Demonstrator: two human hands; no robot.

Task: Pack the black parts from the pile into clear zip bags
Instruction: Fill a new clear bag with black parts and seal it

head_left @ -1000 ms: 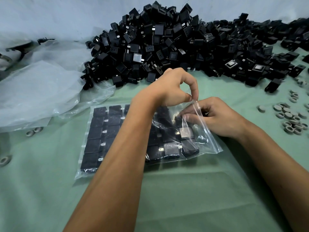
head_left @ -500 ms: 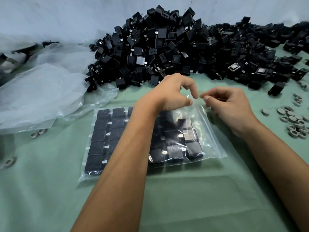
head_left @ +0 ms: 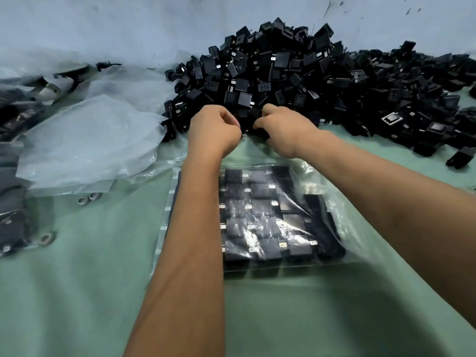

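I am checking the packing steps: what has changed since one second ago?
Both hands let go of the zip bag's mouth and moved forward to the pile of black parts. The left hand and right hand now curl their fingers at its near edge; what they hold is hidden. The filled bag stayed on the green table.

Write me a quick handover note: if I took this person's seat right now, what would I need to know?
Left hand and right hand: both at the near edge of the pile of black parts, fingers curled in among the parts; whether either holds one is hidden.
Zip bag: flat on the green cloth under the forearms, filled with rows of black parts.
Done: that bag mostly packed.
Left: a large pile. Spare clear bags lie to the left.
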